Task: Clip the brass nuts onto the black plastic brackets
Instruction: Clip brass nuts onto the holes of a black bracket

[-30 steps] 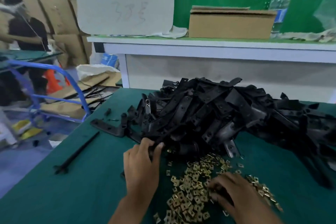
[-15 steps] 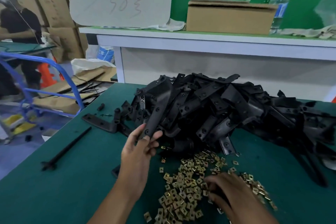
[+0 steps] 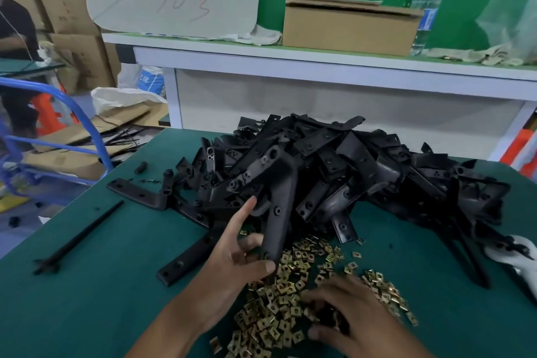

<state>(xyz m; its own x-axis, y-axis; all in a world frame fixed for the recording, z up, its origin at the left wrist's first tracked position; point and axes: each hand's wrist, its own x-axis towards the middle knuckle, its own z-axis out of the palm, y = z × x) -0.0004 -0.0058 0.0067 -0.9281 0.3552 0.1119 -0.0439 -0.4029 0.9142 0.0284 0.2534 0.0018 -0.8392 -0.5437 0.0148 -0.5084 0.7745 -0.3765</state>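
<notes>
A big heap of black plastic brackets lies across the green table. In front of it several brass nuts are scattered. My left hand holds one long black bracket by its lower end, thumb and fingers round it, the bracket standing nearly upright above the nuts. My right hand rests palm down on the nut pile with its fingers curled among the nuts; whether it pinches one is hidden.
Loose brackets and a thin black rod lie on the table's left side. A white object sits at the right edge. Behind stand a white shelf with a cardboard box and a water bottle. A blue cart stands left.
My left hand has pulled a bracket out of the heap, lifted it and brought it toward me over the nuts. My right hand stays on the nut pile.
</notes>
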